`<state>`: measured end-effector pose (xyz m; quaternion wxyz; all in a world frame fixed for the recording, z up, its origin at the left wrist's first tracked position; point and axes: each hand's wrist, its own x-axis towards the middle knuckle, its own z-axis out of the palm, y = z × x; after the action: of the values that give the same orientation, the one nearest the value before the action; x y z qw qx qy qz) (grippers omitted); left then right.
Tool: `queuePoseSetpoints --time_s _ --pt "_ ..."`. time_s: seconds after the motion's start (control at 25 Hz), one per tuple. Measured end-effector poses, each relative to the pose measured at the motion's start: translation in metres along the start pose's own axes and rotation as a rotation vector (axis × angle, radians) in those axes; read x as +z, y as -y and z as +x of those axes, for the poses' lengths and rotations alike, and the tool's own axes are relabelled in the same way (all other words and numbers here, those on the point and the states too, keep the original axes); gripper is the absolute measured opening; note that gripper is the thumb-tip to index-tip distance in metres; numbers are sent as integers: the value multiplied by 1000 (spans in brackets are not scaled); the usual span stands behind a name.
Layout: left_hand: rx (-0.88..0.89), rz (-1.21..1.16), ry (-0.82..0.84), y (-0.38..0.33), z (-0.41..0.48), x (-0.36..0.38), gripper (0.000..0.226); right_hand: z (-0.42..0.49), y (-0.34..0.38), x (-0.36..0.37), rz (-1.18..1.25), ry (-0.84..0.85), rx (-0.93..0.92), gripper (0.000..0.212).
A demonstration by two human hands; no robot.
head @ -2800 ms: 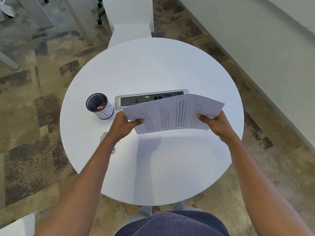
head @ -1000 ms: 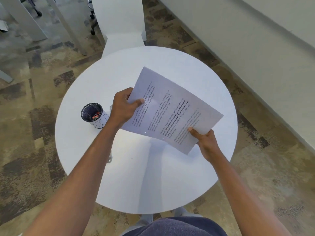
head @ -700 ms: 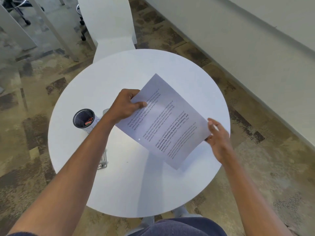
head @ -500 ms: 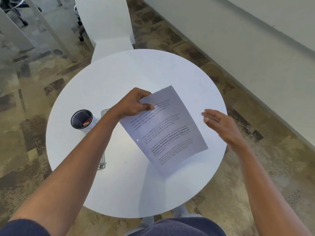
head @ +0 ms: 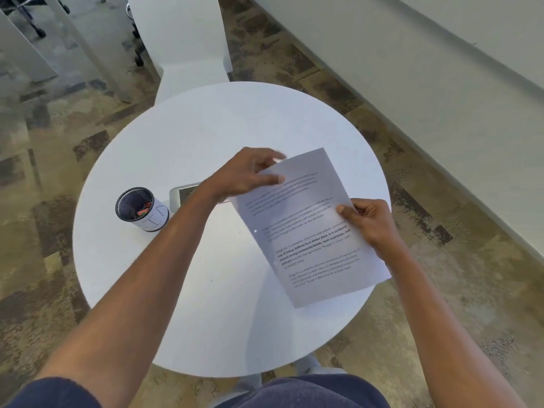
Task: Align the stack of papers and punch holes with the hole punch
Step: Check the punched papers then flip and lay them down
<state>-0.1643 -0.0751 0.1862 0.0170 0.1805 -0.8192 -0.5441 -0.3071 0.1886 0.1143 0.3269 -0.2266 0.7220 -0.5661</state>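
The stack of printed papers [head: 309, 228] hangs tilted over the right half of the round white table [head: 182, 313], its long side running from far-left to near-right. My left hand [head: 247, 175] pinches the stack's far left corner, thumb on top and fingers blurred behind the edge. On the right long edge, my right hand [head: 368, 222] grips the stack with the thumb on the printed face. No hole punch shows; my left forearm covers the table where a metal object lay earlier.
A black mesh pen cup [head: 141, 209] stands at the table's left. A power socket strip [head: 181, 194] lies beside it, mostly behind my left wrist. A white chair [head: 188, 42] stands beyond the table and a wall [head: 426, 69] runs along the right.
My right hand let go of the stack's near edge, swung out and took hold of its right long edge. My left hand turned the stack clockwise towards upright.
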Motion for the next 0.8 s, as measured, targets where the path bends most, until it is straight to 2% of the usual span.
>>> queuePoseSetpoints --time_s 0.08,0.12,0.16,0.2,0.24,0.32,0.36,0.6,0.8 --pt "-14 -27 -511 14 -5 3 27 2 -2 -12 49 -57 4 10" --pt "-95 -102 -722 24 -11 10 24 3 -4 -19 74 -89 14 9" --pt "-219 -216 -797 34 -18 24 27 4 -6 -25 101 -118 36 10" --pt "-342 -349 -739 43 -26 45 33 5 -9 -32 126 -139 68 9" --pt "-434 -446 -597 49 -34 68 38 7 -13 -36 150 -153 105 8" --pt "-499 -536 -351 57 -43 111 42 10 -23 -41 174 -154 181 6" --pt "-497 -557 -314 60 -45 127 40 11 -29 -43 173 -148 212 6" --pt "-526 -451 -567 72 -32 175 11 20 -66 -53 128 -124 307 10" --pt "-621 -370 -577 85 -17 190 14 36 -86 -57 28 -109 377 9"
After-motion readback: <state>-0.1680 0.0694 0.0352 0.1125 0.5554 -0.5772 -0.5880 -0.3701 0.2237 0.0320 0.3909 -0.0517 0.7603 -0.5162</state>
